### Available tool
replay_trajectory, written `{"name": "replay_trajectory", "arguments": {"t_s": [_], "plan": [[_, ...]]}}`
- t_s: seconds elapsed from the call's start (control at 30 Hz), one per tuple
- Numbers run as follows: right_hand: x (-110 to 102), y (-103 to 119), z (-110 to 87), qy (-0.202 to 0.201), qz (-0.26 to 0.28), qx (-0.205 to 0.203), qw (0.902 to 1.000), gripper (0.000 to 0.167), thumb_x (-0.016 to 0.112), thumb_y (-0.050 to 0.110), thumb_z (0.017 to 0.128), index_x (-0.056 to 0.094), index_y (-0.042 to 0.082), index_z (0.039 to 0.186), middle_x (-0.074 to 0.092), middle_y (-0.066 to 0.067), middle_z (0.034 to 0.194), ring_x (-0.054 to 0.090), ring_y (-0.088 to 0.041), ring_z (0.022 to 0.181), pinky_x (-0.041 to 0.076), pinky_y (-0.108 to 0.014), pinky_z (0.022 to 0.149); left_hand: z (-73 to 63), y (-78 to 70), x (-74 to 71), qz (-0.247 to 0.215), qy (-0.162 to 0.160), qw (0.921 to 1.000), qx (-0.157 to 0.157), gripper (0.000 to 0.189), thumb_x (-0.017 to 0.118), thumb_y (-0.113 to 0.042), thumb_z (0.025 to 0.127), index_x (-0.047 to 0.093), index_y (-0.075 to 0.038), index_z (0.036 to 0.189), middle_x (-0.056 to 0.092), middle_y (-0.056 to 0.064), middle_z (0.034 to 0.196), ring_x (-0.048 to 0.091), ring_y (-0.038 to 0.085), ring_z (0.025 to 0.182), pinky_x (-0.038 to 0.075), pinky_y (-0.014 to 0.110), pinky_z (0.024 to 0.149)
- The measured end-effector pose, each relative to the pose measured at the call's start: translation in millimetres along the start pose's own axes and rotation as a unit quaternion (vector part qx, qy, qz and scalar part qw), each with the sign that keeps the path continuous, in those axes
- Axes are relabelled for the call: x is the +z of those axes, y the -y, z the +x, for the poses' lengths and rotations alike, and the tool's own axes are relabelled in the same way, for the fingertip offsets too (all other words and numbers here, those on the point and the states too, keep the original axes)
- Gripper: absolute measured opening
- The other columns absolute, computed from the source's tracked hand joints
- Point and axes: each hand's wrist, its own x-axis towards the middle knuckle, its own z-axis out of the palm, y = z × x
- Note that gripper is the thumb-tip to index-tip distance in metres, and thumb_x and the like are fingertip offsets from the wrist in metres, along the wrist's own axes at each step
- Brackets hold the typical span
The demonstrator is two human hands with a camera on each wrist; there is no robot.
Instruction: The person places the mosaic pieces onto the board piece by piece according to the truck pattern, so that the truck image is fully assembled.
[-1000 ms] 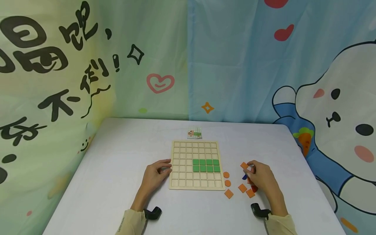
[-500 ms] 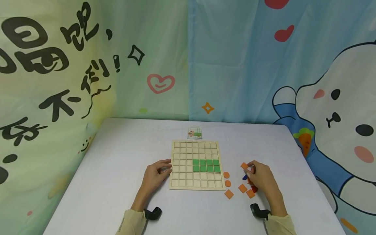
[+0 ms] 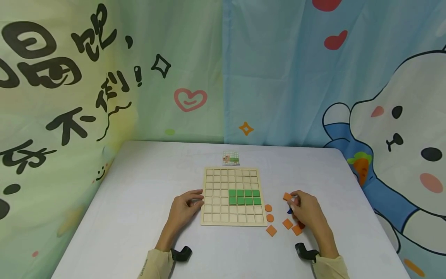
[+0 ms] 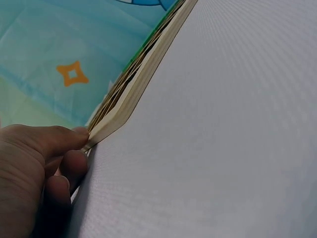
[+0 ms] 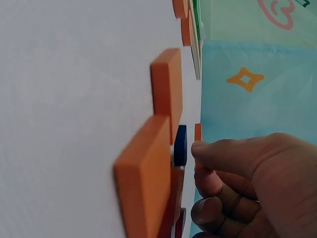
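In the head view, my left hand [image 3: 186,204] rests its fingertips against the left edge of a wooden grid board [image 3: 216,219]. The left wrist view shows the thumb touching the board's corner. Green square tiles [image 3: 244,197] fill two rows of cells at the board's right side. My right hand [image 3: 307,209] pinches an orange square tile [image 3: 287,196] between thumb and fingers, to the right of the board. Beneath that hand lie a blue piece [image 5: 181,145] and dark red pieces, partly hidden by it.
Orange round pieces [image 3: 268,208] and orange square tiles [image 3: 271,231] lie between the board and my right hand. Behind the board is a small picture card [image 3: 230,158] with a gridded design. White cloth [image 3: 146,170] covers the table, and printed curtains hang behind it.
My right hand has shifted slightly left, and the orange square tile has moved left with it. My left hand and the board have stayed in place.
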Motion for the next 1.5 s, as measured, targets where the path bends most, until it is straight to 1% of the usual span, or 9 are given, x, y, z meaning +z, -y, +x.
{"name": "replay_trajectory", "arguments": {"t_s": [0.17, 0.27, 0.5, 0.8, 0.97, 1.07, 1.2, 1.3, 1.5], "plan": [[4.4, 6.4, -0.7, -0.008, -0.008, -0.023, 0.9997, 0.034, 0.072, 0.015, 0.099, 0.068, -0.004, 0.127, 0.06, -0.004, 0.081, 0.05, -0.015, 0.066, 0.04, -0.027, 0.055, -0.1, 0.2, 0.3, -0.002, 0.0, 1.0, 0.001, 0.015, 0.083, -0.013, 0.091, 0.084, -0.01, 0.106, 0.078, 0.004, 0.13, 0.05, 0.002, 0.06, 0.04, 0.019, 0.057], [7.3, 12.1, -1.5, -0.006, -0.007, -0.038, 0.9992, 0.034, 0.072, 0.015, 0.099, 0.068, -0.004, 0.127, 0.061, -0.004, 0.081, 0.05, -0.015, 0.068, 0.04, -0.026, 0.058, -0.1, 0.0, 0.4, -0.003, -0.001, 1.0, 0.0, 0.015, 0.084, -0.014, 0.091, 0.084, -0.01, 0.106, 0.078, 0.004, 0.13, 0.05, 0.002, 0.06, 0.04, 0.019, 0.057], [17.2, 29.8, -3.4, 0.019, 0.011, -0.045, 0.9987, 0.036, 0.073, 0.018, 0.1, 0.068, 0.001, 0.13, 0.059, -0.002, 0.082, 0.051, -0.015, 0.074, 0.042, -0.024, 0.062, -0.3, 1.1, -0.3, -0.001, -0.001, 1.0, 0.003, 0.016, 0.084, -0.014, 0.091, 0.084, -0.01, 0.106, 0.078, 0.004, 0.13, 0.05, 0.002, 0.06, 0.041, 0.019, 0.057], [30.1, 53.0, -3.3, 0.029, 0.036, -0.079, 0.9958, 0.033, 0.073, 0.017, 0.099, 0.07, 0.002, 0.128, 0.057, 0.0, 0.077, 0.048, -0.013, 0.068, 0.04, -0.024, 0.06, 0.6, 1.6, -1.0, -0.001, 0.0, 1.0, 0.008, 0.016, 0.083, -0.014, 0.092, 0.084, -0.01, 0.107, 0.078, 0.004, 0.13, 0.049, 0.002, 0.06, 0.041, 0.019, 0.057], [35.2, 62.7, -2.7, 0.028, 0.034, -0.103, 0.9937, 0.033, 0.074, 0.015, 0.098, 0.071, 0.001, 0.127, 0.056, 0.002, 0.075, 0.047, -0.01, 0.067, 0.039, -0.023, 0.061, 0.9, 1.1, -0.4, -0.001, 0.0, 1.0, 0.006, 0.016, 0.083, -0.013, 0.092, 0.084, -0.01, 0.107, 0.078, 0.004, 0.129, 0.049, 0.002, 0.06, 0.04, 0.019, 0.057], [38.7, 68.4, -2.5, 0.035, 0.036, -0.112, 0.9924, 0.031, 0.075, 0.016, 0.098, 0.071, 0.002, 0.126, 0.056, 0.003, 0.074, 0.046, -0.009, 0.066, 0.039, -0.023, 0.061, 0.7, 0.9, -0.3, -0.001, -0.001, 1.0, 0.003, 0.015, 0.083, -0.013, 0.092, 0.084, -0.01, 0.107, 0.078, 0.004, 0.129, 0.049, 0.002, 0.06, 0.04, 0.019, 0.057], [43.1, 75.9, -2.1, 0.049, 0.042, -0.112, 0.9916, 0.032, 0.075, 0.018, 0.099, 0.071, 0.003, 0.126, 0.056, 0.004, 0.076, 0.047, -0.009, 0.067, 0.039, -0.023, 0.062, 0.6, 1.3, -0.3, -0.003, -0.001, 1.0, 0.001, 0.016, 0.084, -0.012, 0.091, 0.084, -0.01, 0.106, 0.078, 0.005, 0.129, 0.049, 0.002, 0.06, 0.04, 0.019, 0.057], [45.9, 80.9, -1.0, 0.051, 0.04, -0.114, 0.9913, 0.033, 0.075, 0.018, 0.099, 0.071, 0.002, 0.126, 0.056, 0.004, 0.077, 0.047, -0.009, 0.07, 0.039, -0.023, 0.063, 0.8, 1.5, -0.4, -0.002, 0.001, 1.0, 0.001, 0.016, 0.083, -0.013, 0.091, 0.084, -0.01, 0.107, 0.078, 0.004, 0.129, 0.049, 0.002, 0.06, 0.04, 0.019, 0.058], [52.8, 90.4, 0.2, 0.05, 0.035, -0.136, 0.9889, 0.031, 0.075, 0.017, 0.099, 0.071, 0.002, 0.125, 0.057, 0.005, 0.078, 0.048, -0.008, 0.071, 0.04, -0.023, 0.065, 0.9, 2.0, -0.4, -0.003, 0.002, 1.0, 0.005, 0.015, 0.083, -0.013, 0.092, 0.084, -0.01, 0.107, 0.078, 0.004, 0.13, 0.049, 0.002, 0.06, 0.041, 0.019, 0.057]]}}
